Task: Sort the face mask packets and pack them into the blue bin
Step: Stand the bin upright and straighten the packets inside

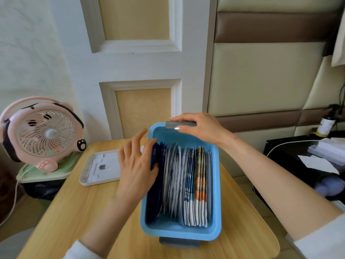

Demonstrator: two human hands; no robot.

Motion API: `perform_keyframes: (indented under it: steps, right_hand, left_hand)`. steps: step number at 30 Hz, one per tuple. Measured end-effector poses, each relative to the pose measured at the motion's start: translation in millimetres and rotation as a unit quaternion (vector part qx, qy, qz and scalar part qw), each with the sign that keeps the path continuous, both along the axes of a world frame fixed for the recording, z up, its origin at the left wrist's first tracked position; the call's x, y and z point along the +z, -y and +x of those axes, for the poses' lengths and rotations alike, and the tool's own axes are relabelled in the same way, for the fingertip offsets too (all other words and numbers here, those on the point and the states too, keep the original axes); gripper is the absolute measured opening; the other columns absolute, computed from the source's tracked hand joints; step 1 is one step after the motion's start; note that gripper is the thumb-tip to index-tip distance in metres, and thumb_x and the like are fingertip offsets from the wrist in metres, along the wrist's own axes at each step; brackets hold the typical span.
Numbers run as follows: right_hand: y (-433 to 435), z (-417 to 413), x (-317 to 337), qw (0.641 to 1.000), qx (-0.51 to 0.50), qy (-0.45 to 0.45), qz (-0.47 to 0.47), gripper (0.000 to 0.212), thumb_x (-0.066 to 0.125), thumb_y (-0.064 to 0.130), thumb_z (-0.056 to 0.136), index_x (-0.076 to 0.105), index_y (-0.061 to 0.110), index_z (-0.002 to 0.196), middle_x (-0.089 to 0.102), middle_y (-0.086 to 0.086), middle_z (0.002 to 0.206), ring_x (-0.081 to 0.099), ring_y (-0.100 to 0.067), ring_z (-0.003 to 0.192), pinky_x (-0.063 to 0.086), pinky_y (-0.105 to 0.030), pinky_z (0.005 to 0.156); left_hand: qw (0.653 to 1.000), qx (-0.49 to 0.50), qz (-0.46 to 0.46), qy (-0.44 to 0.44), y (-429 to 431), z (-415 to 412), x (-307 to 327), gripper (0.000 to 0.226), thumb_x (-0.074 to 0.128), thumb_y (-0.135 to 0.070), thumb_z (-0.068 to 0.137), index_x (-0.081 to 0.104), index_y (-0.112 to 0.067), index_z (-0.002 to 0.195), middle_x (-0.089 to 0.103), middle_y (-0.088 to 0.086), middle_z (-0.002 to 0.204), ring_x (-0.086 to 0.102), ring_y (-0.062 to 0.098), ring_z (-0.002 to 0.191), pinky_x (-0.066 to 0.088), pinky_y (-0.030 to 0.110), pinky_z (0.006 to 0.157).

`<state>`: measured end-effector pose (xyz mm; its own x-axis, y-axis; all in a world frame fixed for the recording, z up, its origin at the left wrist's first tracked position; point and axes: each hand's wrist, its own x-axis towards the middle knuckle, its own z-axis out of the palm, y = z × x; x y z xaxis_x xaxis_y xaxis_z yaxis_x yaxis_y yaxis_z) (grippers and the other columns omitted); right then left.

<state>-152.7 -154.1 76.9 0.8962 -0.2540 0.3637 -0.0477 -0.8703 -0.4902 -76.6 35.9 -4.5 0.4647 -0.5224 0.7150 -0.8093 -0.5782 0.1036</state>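
A blue bin [179, 233] stands on the wooden table, with grey handles at its far and near ends. Several face mask packets [186, 184] stand upright inside it in a row: dark blue ones at the left, white and grey in the middle, blue-printed and orange-printed ones at the right. My left hand [137, 165] reaches over the bin's left wall, thumb and fingertips on the dark blue packets [156, 152], the other fingers spread. My right hand [199, 128] grips the grey far handle [171, 124] of the bin.
A white lid or tray [100, 170] lies on the table left of the bin. A pink fan [41, 135] stands on a green-topped stand at far left. A dark desk with papers, a cable and a bottle [325, 126] is at right. A panelled wall lies behind.
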Motion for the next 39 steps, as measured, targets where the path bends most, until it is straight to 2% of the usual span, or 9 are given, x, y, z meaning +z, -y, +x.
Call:
perform_keyframes:
  steps: [5, 10, 12, 14, 17, 20, 31, 36, 39]
  right_hand:
    - [-1.2, 1.8, -0.1, 1.000, -0.008, -0.002, -0.015, 0.031, 0.057, 0.044, 0.088, 0.058, 0.048, 0.119, 0.061, 0.022, 0.119, 0.055, -0.006, 0.110, 0.045, -0.035, 0.095]
    - [-2.4, -0.4, -1.6, 1.000, -0.020, 0.013, -0.012, 0.030, 0.059, 0.045, 0.086, 0.059, 0.048, 0.116, 0.062, 0.022, 0.118, 0.055, -0.005, 0.110, 0.045, -0.034, 0.094]
    - [-1.4, -1.3, -2.9, 1.000, -0.024, 0.013, -0.007, 0.031, 0.058, 0.046, 0.086, 0.059, 0.048, 0.117, 0.062, 0.022, 0.119, 0.055, -0.006, 0.111, 0.044, -0.035, 0.095]
    - [-0.6, -1.6, -3.4, 1.000, -0.027, 0.011, -0.005, 0.031, 0.057, 0.047, 0.087, 0.058, 0.048, 0.118, 0.062, 0.022, 0.119, 0.055, -0.007, 0.111, 0.044, -0.035, 0.096]
    - [-0.9, -1.4, -3.2, 1.000, -0.028, 0.009, -0.007, 0.031, 0.057, 0.047, 0.087, 0.058, 0.048, 0.118, 0.062, 0.021, 0.119, 0.055, -0.007, 0.112, 0.044, -0.036, 0.096]
    - [-1.4, -2.3, -2.9, 1.000, -0.024, 0.009, -0.005, 0.031, 0.057, 0.047, 0.087, 0.058, 0.048, 0.118, 0.062, 0.020, 0.120, 0.055, -0.008, 0.112, 0.044, -0.038, 0.098]
    - [-6.4, -8.6, -0.4, 1.000, -0.008, 0.006, -0.010, 0.032, 0.057, 0.045, 0.088, 0.056, 0.048, 0.120, 0.060, 0.021, 0.123, 0.055, -0.006, 0.113, 0.044, -0.037, 0.098]
    - [-9.6, -7.4, -0.3, 1.000, 0.011, 0.013, 0.007, 0.032, 0.060, 0.046, 0.086, 0.059, 0.047, 0.118, 0.061, 0.023, 0.121, 0.055, -0.004, 0.113, 0.043, -0.036, 0.099]
    - [-8.3, -6.7, -1.0, 1.000, 0.007, 0.014, 0.009, 0.032, 0.059, 0.046, 0.086, 0.059, 0.047, 0.118, 0.061, 0.022, 0.122, 0.054, -0.004, 0.114, 0.043, -0.037, 0.100]
  left_hand:
    - [0.988, 0.065, 0.126, 0.057, 11.2, 8.0, 16.9, 0.067, 0.076, -0.010, 0.040, 0.061, -0.006, 0.105, 0.049, 0.021, 0.130, 0.037, 0.033, 0.108, 0.025, 0.041, 0.091]
    - [0.986, 0.111, 0.123, 0.021, 28.8, -13.8, 25.6, 0.054, 0.034, 0.005, 0.051, 0.055, 0.000, 0.101, 0.038, 0.021, 0.135, 0.042, 0.037, 0.115, 0.032, 0.041, 0.099]
    - [0.990, 0.096, 0.104, -0.019, 29.3, -14.8, 24.1, 0.035, 0.053, 0.013, 0.045, 0.061, -0.001, 0.076, 0.052, 0.023, 0.121, 0.052, 0.041, 0.103, 0.043, 0.045, 0.087]
    - [0.993, 0.055, 0.070, -0.073, 24.3, -7.0, 16.7, 0.019, 0.068, 0.008, 0.052, 0.062, -0.003, 0.066, 0.054, 0.020, 0.124, 0.049, 0.041, 0.108, 0.041, 0.046, 0.087]
    - [0.995, -0.019, -0.001, -0.097, 5.0, -0.7, 2.6, 0.003, 0.067, -0.009, 0.072, 0.066, -0.007, 0.070, 0.048, 0.010, 0.137, 0.040, 0.033, 0.118, 0.038, 0.043, 0.091]
    - [0.998, -0.037, -0.021, -0.036, -13.4, -11.7, -10.9, 0.013, 0.060, -0.020, 0.082, 0.066, -0.010, 0.077, 0.050, 0.011, 0.135, 0.045, 0.032, 0.115, 0.044, 0.043, 0.086]
    - [0.999, -0.004, 0.006, -0.035, 11.4, -1.6, -13.9, 0.008, 0.068, -0.001, 0.076, 0.063, -0.004, 0.070, 0.056, 0.017, 0.112, 0.048, 0.033, 0.096, 0.045, 0.039, 0.070]
    - [0.995, -0.053, -0.065, -0.048, 0.1, -15.2, -24.8, 0.011, 0.058, -0.002, 0.085, 0.052, -0.003, 0.075, 0.049, 0.017, 0.124, 0.043, 0.028, 0.105, 0.047, 0.038, 0.084]
    - [0.988, -0.091, -0.104, -0.070, -5.7, -19.3, -31.9, 0.017, 0.048, -0.014, 0.091, 0.051, -0.005, 0.077, 0.038, 0.012, 0.143, 0.039, 0.023, 0.121, 0.029, 0.016, 0.096]
